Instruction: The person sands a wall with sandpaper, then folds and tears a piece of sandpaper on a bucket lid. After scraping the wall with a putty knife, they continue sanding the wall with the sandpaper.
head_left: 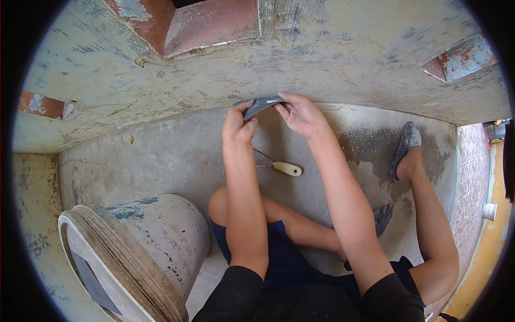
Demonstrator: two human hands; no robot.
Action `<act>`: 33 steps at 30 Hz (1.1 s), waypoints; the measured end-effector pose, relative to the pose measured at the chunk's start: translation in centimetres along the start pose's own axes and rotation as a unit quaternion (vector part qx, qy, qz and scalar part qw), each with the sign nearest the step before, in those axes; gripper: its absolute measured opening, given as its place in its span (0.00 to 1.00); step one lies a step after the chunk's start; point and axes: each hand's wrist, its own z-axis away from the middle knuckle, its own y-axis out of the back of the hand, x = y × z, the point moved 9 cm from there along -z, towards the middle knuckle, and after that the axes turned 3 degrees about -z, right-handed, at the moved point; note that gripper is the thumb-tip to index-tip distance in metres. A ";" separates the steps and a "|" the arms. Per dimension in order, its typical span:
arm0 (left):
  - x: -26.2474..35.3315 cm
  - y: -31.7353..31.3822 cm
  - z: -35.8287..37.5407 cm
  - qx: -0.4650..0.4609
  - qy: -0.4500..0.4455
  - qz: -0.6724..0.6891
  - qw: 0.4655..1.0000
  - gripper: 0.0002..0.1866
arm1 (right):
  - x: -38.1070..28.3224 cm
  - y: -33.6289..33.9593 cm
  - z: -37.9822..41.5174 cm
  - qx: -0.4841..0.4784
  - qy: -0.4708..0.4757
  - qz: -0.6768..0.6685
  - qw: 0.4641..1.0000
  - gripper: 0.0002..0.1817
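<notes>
Both hands hold a dark grey sheet of sandpaper, bent in a curve with a pale smear on its upper edge. It is close to the lower part of the wall; contact cannot be made out. My left hand pinches its left end between thumb and fingers. At the right end, my right hand grips the edge with its fingers curled. Below the hands, a hand tool with a pale wooden handle lies on the floor, its metal part mostly hidden behind my left forearm.
A paint-stained white bucket tilts at the left, with a dark grey flat piece at its mouth. The scuffed wall has reddish recesses. My legs rest on the concrete floor, damp-looking at right. One sandalled foot stretches rightward.
</notes>
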 end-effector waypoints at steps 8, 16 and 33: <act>-7.2 -1.0 -3.3 -0.031 0.083 -0.060 0.994 0.03 | -4.2 6.7 -0.4 0.024 0.016 0.058 0.998 0.10; -2.3 -0.1 -0.7 -0.002 0.028 -0.020 0.999 0.03 | -0.6 3.2 -1.6 0.003 0.003 0.056 0.998 0.11; -2.0 -2.4 2.0 -0.020 -0.021 -0.029 0.999 0.04 | -1.7 2.2 -0.3 -0.006 -0.005 0.057 0.998 0.09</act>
